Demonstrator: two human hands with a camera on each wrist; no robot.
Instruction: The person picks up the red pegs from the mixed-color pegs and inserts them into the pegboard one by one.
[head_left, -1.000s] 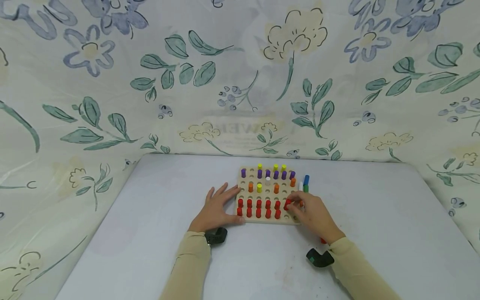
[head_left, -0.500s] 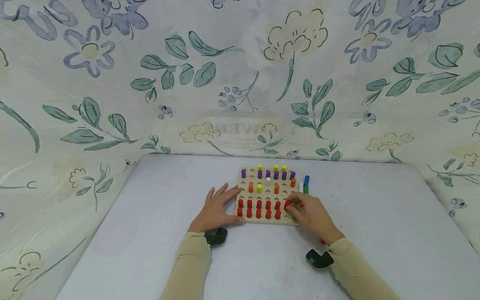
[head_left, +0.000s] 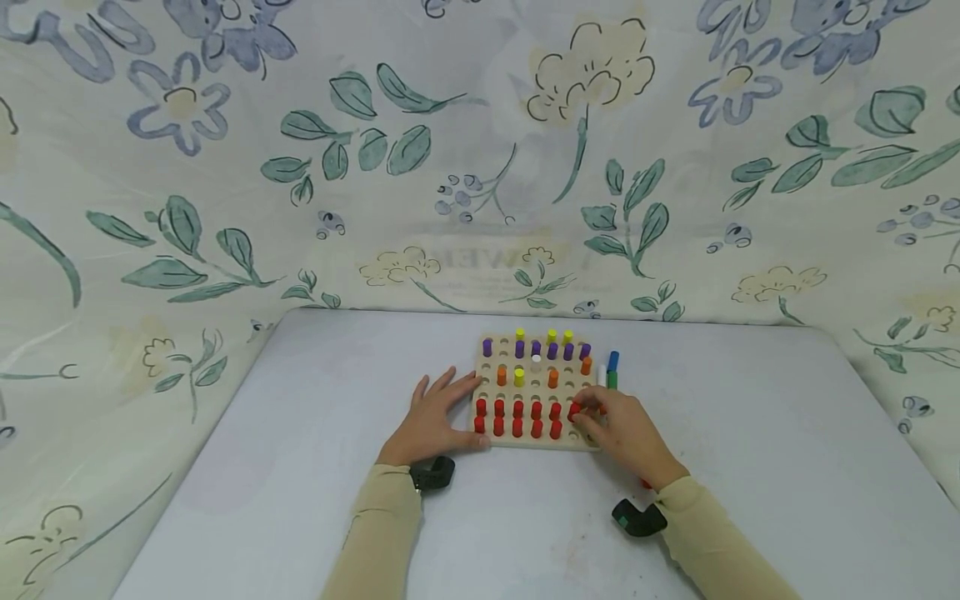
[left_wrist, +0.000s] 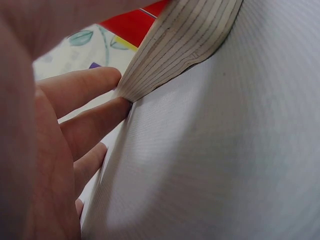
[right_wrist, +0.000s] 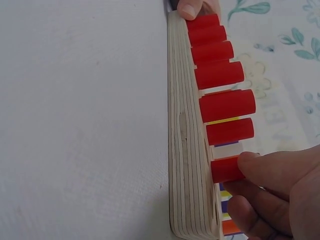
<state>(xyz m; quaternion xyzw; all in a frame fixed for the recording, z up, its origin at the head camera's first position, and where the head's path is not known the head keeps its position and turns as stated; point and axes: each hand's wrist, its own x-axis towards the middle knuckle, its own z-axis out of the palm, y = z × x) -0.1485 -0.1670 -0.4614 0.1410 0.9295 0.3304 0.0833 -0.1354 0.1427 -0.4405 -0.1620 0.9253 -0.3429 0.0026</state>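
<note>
A wooden pegboard [head_left: 525, 446] lies on the white table, with its layered plywood edge [right_wrist: 185, 135] large in the right wrist view. My left hand [head_left: 431, 423] rests at its left side, fingers extended along the edge and thumb by the near corner. Between thumb and fingers, my right hand [head_left: 633, 429] pinches a red peg [right_wrist: 225, 170] at the board's near right, in the second row from the front. Other red pegs [head_left: 517, 427] stand upright in the two near rows. Farther back stand purple pegs [head_left: 520, 349], orange pegs [head_left: 552, 378], yellow pegs [head_left: 552, 335] and a white peg [head_left: 536, 360].
Just right of the board lie a blue peg [head_left: 613, 360], a green peg [head_left: 612, 380] and a white peg [head_left: 602, 373]. Another red peg [head_left: 647, 482] shows partly beneath my right wrist. A floral cloth [head_left: 480, 167] hangs behind the table.
</note>
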